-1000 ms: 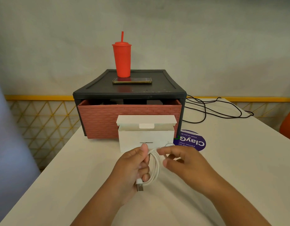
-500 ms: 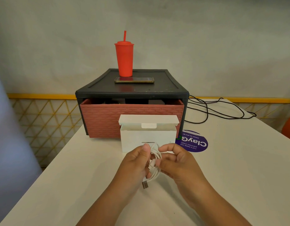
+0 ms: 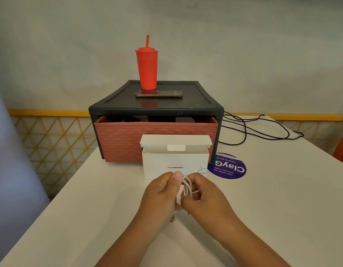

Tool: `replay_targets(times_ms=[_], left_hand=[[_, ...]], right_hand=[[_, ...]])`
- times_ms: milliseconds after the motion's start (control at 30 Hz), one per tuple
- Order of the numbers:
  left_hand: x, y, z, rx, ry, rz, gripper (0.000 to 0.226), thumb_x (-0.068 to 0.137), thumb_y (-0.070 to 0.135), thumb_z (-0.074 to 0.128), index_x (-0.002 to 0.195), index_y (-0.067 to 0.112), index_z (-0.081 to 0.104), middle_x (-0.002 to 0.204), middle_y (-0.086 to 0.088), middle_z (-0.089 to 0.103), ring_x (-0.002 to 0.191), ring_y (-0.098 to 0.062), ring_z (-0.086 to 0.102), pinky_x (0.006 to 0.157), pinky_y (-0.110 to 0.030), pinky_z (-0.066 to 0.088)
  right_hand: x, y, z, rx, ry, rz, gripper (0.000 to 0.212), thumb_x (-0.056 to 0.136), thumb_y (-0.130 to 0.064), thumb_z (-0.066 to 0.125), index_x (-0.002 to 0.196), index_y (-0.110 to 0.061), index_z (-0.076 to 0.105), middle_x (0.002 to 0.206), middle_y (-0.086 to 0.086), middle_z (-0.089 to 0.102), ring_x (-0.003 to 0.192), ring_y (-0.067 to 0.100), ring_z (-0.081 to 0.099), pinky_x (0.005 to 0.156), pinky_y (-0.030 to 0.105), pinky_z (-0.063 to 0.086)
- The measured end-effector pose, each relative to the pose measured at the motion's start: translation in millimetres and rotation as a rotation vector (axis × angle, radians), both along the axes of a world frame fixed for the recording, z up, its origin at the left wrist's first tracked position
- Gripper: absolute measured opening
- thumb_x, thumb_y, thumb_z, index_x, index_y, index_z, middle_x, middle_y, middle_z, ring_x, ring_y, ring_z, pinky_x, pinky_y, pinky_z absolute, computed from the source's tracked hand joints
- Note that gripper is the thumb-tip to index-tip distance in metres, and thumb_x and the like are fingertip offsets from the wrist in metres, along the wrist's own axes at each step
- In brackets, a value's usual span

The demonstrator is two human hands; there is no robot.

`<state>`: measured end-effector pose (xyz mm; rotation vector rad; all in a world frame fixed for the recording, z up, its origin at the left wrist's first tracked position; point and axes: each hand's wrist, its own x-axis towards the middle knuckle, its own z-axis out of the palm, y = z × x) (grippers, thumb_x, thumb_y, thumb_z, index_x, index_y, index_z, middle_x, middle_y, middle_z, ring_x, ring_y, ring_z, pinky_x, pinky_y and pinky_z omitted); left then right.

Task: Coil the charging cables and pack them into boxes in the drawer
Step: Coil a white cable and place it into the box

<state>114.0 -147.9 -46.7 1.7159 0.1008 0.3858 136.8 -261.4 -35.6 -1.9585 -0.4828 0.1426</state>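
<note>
Gripping the coiled white cable (image 3: 186,186) in left hand (image 3: 161,195) and right hand (image 3: 207,197) together, fingers (image 3: 194,176) of both curled round the loops, just above the desk (image 3: 282,199) and close in front of the open white box (image 3: 174,160), flap up, standing just before the brick-patterned drawer (image 3: 118,139), slightly pulled out.

The open white box (image 3: 174,162) stands right against the drawer (image 3: 118,143) front, blocking your middle approach. You have bare table (image 3: 89,199) on the left, and black cables (image 3: 263,130) on the right.
</note>
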Motion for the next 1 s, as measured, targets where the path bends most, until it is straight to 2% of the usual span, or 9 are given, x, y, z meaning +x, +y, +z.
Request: replay_targets(times_ms=[100,200,300,467,600,733,800,867,1000], left_hand=[[2,5,-1,-0.055,0.055,0.012,0.042,0.093,0.040,0.041,0.059,0.024,0.058,0.044,0.010,0.043,0.044,-0.007,0.042,0.062,-0.036,0.046],[2,6,3,-0.209,0.084,0.022,0.044,0.087,0.047,0.044,0.051,0.023,0.050,0.047,0.006,0.038,0.046,-0.011,0.038,0.057,-0.030,0.038],[0,9,11,-0.522,0.133,-0.043,0.041,0.087,0.042,0.048,0.058,0.013,0.043,0.046,0.005,0.029,0.040,-0.009,0.027,0.051,-0.024,0.032],[-4,17,17,-0.862,0.205,-0.292,0.039,0.074,0.045,0.052,0.052,0.014,0.046,0.039,0.007,0.024,0.028,-0.004,0.023,0.049,-0.020,0.042],[-3,10,14,-0.891,0.214,-0.277,0.044,0.074,0.046,0.053,0.046,0.015,0.041,0.039,0.004,0.026,0.031,-0.007,0.029,0.054,-0.023,0.043],[-1,5,11,-0.930,0.160,-0.225,0.044,0.070,0.044,0.058,0.045,0.013,0.040,0.047,-0.001,0.032,0.039,-0.011,0.038,0.061,-0.026,0.043],[-1,3,10,-0.921,0.137,-0.224,0.042,0.070,0.040,0.060,0.044,0.013,0.041,0.050,-0.003,0.039,0.045,-0.012,0.044,0.056,-0.023,0.048],[-1,2,10,-0.890,0.140,-0.210,0.043,0.073,0.036,0.058,0.042,0.012,0.040,0.052,-0.003,0.043,0.050,-0.012,0.047,0.057,-0.025,0.050],[1,1,9,-0.641,0.186,-0.129,0.044,0.080,0.036,0.054,0.045,0.013,0.042,0.053,-0.001,0.041,0.054,-0.011,0.044,0.067,-0.028,0.041]], right_hand=[[1,-4,1,-0.096,-0.096,-0.041,0.014,0.077,-0.015,0.063,0.080,-0.029,0.062,0.068,-0.008,0.061,0.053,0.000,0.051,0.055,0.012,0.040],[3,-10,6,-0.124,-0.157,-0.021,0.018,0.078,-0.016,0.066,0.085,-0.032,0.065,0.057,-0.009,0.059,0.053,-0.001,0.052,0.057,0.011,0.042],[8,-18,13,-0.103,-0.166,0.001,0.022,0.082,-0.016,0.066,0.101,-0.028,0.066,0.065,-0.008,0.061,0.059,-0.002,0.054,0.062,0.008,0.044],[13,-25,17,-0.097,-0.234,0.011,0.021,0.088,-0.017,0.061,0.105,-0.025,0.069,0.081,-0.024,0.059,0.077,-0.012,0.057,0.071,0.002,0.043],[19,-24,8,-0.118,-0.270,0.020,0.023,0.089,-0.015,0.059,0.108,-0.023,0.068,0.088,-0.023,0.059,0.084,-0.008,0.056,0.074,0.000,0.038],[19,-20,5,0.026,0.002,0.129,0.026,0.092,-0.012,0.053,0.094,-0.035,0.067,0.083,-0.018,0.067,0.076,-0.010,0.058,0.068,0.006,0.044],[15,-15,4,0.117,0.147,0.169,0.030,0.094,-0.010,0.048,0.092,-0.032,0.068,0.081,-0.014,0.069,0.076,-0.003,0.061,0.074,0.018,0.049],[13,-11,1,0.160,0.212,0.170,0.029,0.094,-0.009,0.045,0.095,-0.025,0.069,0.084,-0.008,0.070,0.078,0.005,0.063,0.076,0.027,0.052],[14,-9,0,0.220,0.218,0.071,0.028,0.093,-0.004,0.045,0.094,-0.017,0.069,0.075,0.000,0.065,0.065,0.005,0.060,0.061,0.020,0.051]])
